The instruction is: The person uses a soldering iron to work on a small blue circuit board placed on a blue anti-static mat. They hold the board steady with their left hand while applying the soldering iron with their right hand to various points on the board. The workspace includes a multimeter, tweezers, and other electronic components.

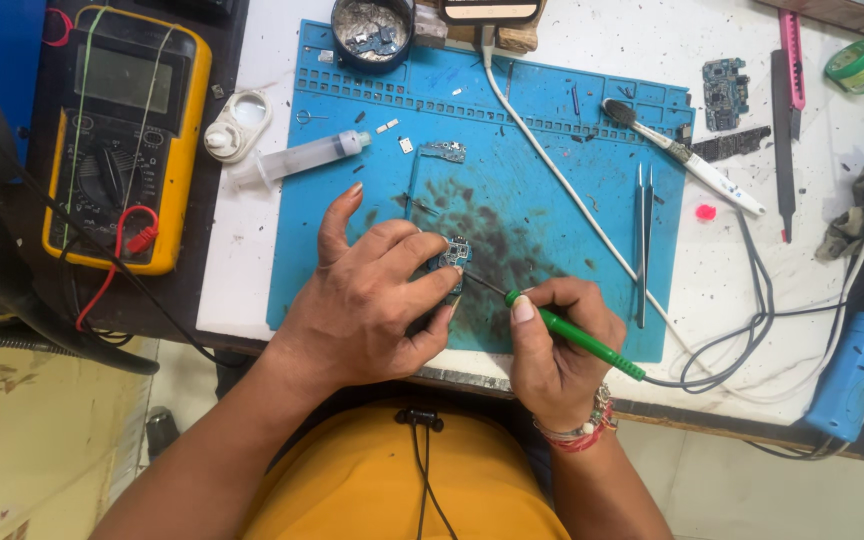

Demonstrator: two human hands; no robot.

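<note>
My left hand (367,300) rests on a blue work mat (552,130) and pins a small circuit board (450,254) under its fingertips. In my right hand (552,350) I grip a green-handled soldering iron (577,338). Its dark tip points left and touches the board's lower right edge. The iron's grey cable (742,340) loops off to the right. The mat around the board is stained dark.
A yellow multimeter (127,130) with red and black leads lies at left. On or near the mat are a syringe (297,158), tweezers (642,240), a brush (687,160), a round tin (372,30), another small board (725,92), a pink cutter (790,60) and a blue tool (852,375).
</note>
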